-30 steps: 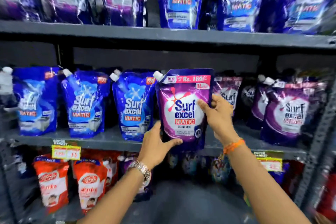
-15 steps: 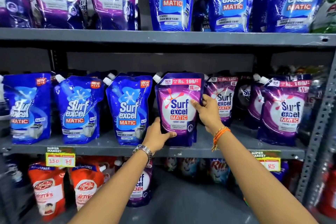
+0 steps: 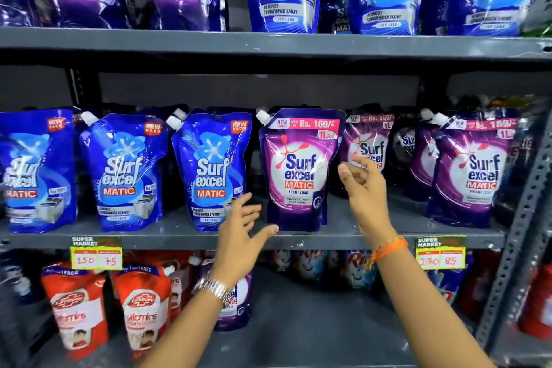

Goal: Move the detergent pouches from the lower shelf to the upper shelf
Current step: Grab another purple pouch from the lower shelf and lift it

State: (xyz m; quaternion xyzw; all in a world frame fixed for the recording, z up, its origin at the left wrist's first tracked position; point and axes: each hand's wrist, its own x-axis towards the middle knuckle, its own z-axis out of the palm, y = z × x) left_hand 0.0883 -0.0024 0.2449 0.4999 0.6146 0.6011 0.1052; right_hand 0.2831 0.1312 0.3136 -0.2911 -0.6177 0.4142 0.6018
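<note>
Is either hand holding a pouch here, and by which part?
Nothing is held. Left hand and right hand are open beside the standing purple pouch.

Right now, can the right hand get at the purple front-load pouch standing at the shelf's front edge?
Probably yes: the right hand hovers open beside the purple pouch, nothing between them.

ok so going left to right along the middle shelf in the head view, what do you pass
blue pouch at the left edge → second blue pouch → third blue pouch → left hand → purple front-load pouch → right hand → purple pouch on the right
</note>
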